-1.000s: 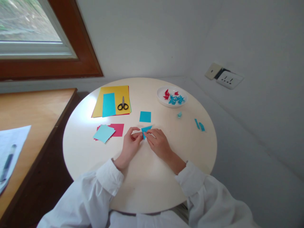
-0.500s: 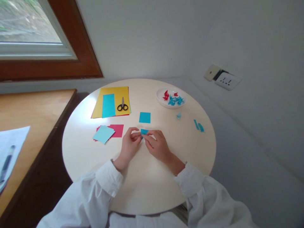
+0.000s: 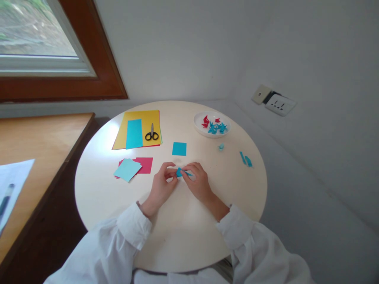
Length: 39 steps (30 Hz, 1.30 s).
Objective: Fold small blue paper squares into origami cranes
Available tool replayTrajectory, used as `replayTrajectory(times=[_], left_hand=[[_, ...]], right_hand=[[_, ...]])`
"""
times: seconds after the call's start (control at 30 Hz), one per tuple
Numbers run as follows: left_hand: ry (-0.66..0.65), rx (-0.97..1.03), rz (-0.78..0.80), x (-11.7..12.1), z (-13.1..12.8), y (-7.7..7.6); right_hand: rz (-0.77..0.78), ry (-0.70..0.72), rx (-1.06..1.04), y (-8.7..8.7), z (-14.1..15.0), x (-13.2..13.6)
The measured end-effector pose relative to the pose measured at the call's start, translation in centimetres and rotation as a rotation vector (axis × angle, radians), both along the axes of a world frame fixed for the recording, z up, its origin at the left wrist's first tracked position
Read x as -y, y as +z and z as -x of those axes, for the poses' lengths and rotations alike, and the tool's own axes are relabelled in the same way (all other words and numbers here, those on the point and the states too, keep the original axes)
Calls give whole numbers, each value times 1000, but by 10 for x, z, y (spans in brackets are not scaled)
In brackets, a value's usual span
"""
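Between my two hands is a small piece of folded blue paper (image 3: 179, 172), partly covered by the fingers. My left hand (image 3: 162, 181) pinches its left end. From the other side, my right hand (image 3: 197, 179) grips it between thumb and fingertips, and a thin blue point sticks out past the thumb. Just beyond the hands a flat blue paper square (image 3: 179, 149) lies on the round white table (image 3: 183, 228). Left of my left hand, a light blue square (image 3: 128, 170) rests on top of several pink squares (image 3: 145, 165).
Scissors (image 3: 152, 135) and a blue rectangle (image 3: 134, 134) lie on yellow sheets (image 3: 118, 136). A white dish (image 3: 199, 128) holds small red and blue folded paper pieces. A pale blue folded piece (image 3: 221, 146) and blue scraps (image 3: 245, 159) lie to the right.
The blue paper between my fingers has been turned, and it now shows a narrow point toward the right. Both hands stay at nearly the same place; the view has shifted slightly.
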State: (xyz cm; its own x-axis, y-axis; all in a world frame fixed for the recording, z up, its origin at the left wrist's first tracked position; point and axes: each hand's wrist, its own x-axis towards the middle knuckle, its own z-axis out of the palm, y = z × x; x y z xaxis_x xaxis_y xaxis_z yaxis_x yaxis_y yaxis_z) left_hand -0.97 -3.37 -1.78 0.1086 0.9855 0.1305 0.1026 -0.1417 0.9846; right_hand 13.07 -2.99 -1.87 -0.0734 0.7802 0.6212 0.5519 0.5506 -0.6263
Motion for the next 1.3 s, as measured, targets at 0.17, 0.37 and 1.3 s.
replayTrajectory(times=[0.17,0.37,1.3], left_hand=[[8,-27,-29,0,-1,0],[18,-68,-61,-1,0,1],[-83,108,79,-8,2,-2]], right_hand=[[11,22,-16,-1,0,-1],[48,48,-30,-2,1,-1],[401,146,-258,-9,0,-3]])
